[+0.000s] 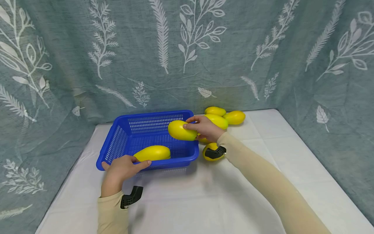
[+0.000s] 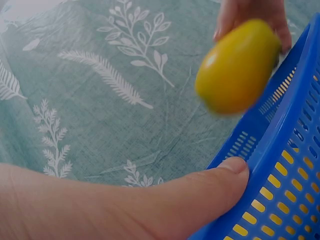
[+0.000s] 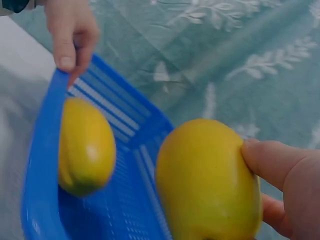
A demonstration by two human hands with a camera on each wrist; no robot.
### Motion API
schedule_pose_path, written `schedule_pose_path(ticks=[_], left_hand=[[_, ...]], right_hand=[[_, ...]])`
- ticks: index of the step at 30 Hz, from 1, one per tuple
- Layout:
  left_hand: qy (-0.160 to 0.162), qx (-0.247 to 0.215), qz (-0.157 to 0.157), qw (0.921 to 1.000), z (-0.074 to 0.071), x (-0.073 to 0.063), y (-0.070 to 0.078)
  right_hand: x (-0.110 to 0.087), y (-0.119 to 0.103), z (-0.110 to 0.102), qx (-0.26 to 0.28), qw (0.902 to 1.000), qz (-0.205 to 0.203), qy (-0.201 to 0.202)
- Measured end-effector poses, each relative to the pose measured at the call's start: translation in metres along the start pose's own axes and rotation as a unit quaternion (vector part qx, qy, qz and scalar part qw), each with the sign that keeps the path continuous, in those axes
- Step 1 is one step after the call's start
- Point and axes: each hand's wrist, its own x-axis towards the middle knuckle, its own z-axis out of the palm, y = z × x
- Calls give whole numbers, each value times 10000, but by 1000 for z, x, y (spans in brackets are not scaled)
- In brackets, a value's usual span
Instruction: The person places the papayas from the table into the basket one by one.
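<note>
A blue slotted basket [image 1: 122, 136] stands on the white table with one yellow mango [image 1: 153, 153] lying in it near the front wall. My left hand [image 1: 122, 169] grips the basket's front rim [image 2: 260, 165], thumb [image 2: 200, 195] on the outside. My right hand [image 1: 204, 127] holds a second yellow mango [image 1: 181, 130] over the basket's right rim; the right wrist view shows that mango [image 3: 207, 180] pinched by my fingers [image 3: 280, 165], above the basket [image 3: 45, 150] and the mango inside [image 3: 85, 145].
Several more yellow mangoes [image 1: 225, 117] lie in a cluster on the table behind my right hand, by the back curtain. One more [image 1: 208, 152] sits under my right wrist. Leaf-patterned teal cloth [image 1: 187, 48] walls the table at back and sides.
</note>
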Motion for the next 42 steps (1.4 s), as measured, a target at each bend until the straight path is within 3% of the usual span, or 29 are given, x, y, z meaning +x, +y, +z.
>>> schedule_pose_path(ticks=[4,7,9,16,23,28,33,38,42], left_hand=[[42,14,56,10000,1,2,6],[58,52,83,9999,0,2,10],[72,74,107,9999,-1,2,12],[97,15,120,9999,1,3,18],[93,-99,116,9998,7,1,15],[72,-104,32,9999,10,-1,13],[82,-95,16,9999,8,-2,12],[148,-62,19,9999,5,-1,9],[125,-31,-43,9999,0,-3,3]], right_hand=[[7,-6,20,-729,9967,-287,197],[9,-9,32,-1674,9835,-520,453],[10,-8,38,-2026,9756,-600,602],[16,6,51,-1918,9774,-474,750],[22,23,67,-1840,9799,-368,671],[18,23,71,-1724,9828,-345,561],[7,10,50,-935,9935,-480,430],[-12,-5,0,-62,9962,-486,714],[-23,3,-41,261,9939,-468,964]])
